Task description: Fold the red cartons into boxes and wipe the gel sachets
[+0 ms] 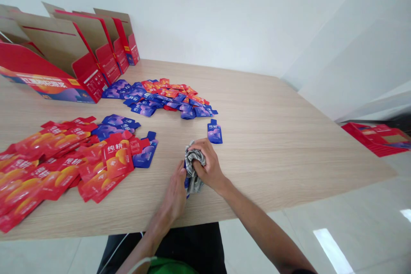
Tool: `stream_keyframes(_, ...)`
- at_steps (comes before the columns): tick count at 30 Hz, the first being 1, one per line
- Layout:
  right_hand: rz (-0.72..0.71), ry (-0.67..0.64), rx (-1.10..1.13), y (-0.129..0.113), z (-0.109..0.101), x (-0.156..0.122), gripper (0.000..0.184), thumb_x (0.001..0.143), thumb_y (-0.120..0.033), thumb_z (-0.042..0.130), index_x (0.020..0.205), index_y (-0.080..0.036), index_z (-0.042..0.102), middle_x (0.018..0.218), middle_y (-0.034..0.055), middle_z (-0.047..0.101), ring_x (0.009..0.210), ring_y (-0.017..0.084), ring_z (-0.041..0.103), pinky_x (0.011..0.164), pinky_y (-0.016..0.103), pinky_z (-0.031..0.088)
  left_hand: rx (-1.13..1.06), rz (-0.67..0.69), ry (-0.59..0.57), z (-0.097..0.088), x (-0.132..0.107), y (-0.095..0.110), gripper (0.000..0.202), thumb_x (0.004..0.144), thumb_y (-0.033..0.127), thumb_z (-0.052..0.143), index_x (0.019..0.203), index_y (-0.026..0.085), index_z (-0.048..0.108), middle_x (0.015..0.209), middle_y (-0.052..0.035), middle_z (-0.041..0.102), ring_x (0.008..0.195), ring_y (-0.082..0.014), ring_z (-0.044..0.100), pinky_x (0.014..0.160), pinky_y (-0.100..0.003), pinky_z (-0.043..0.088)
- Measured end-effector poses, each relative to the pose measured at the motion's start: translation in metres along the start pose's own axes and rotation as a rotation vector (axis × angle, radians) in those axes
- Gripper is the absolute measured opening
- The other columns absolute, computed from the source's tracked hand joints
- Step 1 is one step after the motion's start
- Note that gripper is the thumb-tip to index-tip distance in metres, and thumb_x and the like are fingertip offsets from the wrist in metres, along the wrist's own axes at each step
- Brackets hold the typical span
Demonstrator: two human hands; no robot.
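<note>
Near the front edge of the table, my right hand (210,163) is closed around a crumpled grey checked cloth (194,180). It presses the cloth against a blue pouch (186,183), of which only a thin strip shows. My left hand (176,190) grips that pouch from the left side, its fingers partly hidden behind it. Just beyond my hands lies a single blue pouch (215,132). Another blue pouch (146,154) lies to the left, beside a heap of red-orange pouches (61,158).
A mixed pile of small blue and orange pouches (170,96) spreads across the back of the table (289,137). Several open red cartons (70,77) stand at the back left. A red box (377,137) sits off the table's right side. A white wall (224,13) rises behind.
</note>
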State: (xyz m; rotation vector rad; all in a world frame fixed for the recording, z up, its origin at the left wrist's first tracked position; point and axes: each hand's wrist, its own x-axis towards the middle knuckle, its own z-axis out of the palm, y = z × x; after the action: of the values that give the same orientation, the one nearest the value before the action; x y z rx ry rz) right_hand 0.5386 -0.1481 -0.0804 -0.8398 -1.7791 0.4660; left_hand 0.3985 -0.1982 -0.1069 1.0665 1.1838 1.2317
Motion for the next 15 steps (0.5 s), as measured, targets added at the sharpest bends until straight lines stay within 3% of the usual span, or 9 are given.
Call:
stream_keyframes(6,-0.093,-0.228,0.137,-0.003,-0.001,-0.001,0.029,0.088,-0.010,0.061,0.113,-0.023,0.067,0.108,0.0076,0.061,0.102,0.024,0.063,0.091,0.038,0.059,0.068,0.021,0.140,-0.013,0.013,-0.001,0.035,0.094,0.051,0.055,0.083,0.023,0.072,0.105,-0.0123,0.081,0.124,-0.0354,0.067,0.119,-0.049,0.045)
stream_keyframes(10,-0.152,-0.408,0.172,-0.001,0.000,-0.004,0.024,0.094,-0.014,0.065,0.117,-0.022,0.066,0.115,0.0096,0.061,0.109,0.025,0.062,0.099,0.040,0.058,0.032,0.016,0.196,-0.025,0.022,-0.001,0.037,0.097,0.050,0.050,0.078,0.024,0.067,0.093,-0.0085,0.078,0.123,-0.0327,0.066,0.118,-0.045,0.045)
stream_keyframes(12,-0.182,-0.434,0.166,0.000,0.001,-0.006,0.023,0.096,-0.016,0.066,0.118,-0.022,0.066,0.116,0.0102,0.061,0.112,0.025,0.062,0.101,0.040,0.058,-0.040,0.007,0.201,-0.027,0.022,0.000,0.034,0.097,0.048,0.054,0.079,0.023,0.068,0.091,-0.0074,0.077,0.126,-0.0325,0.065,0.117,-0.043,0.046)
stream_keyframes(15,-0.204,-0.366,0.126,0.001,0.001,-0.006,0.024,0.098,-0.017,0.064,0.120,-0.023,0.065,0.116,0.0102,0.061,0.111,0.025,0.062,0.098,0.040,0.059,-0.268,-0.072,0.171,-0.023,0.015,0.002,0.024,0.094,0.043,0.063,0.083,0.023,0.071,0.096,-0.0077,0.078,0.133,-0.0324,0.062,0.116,-0.039,0.047)
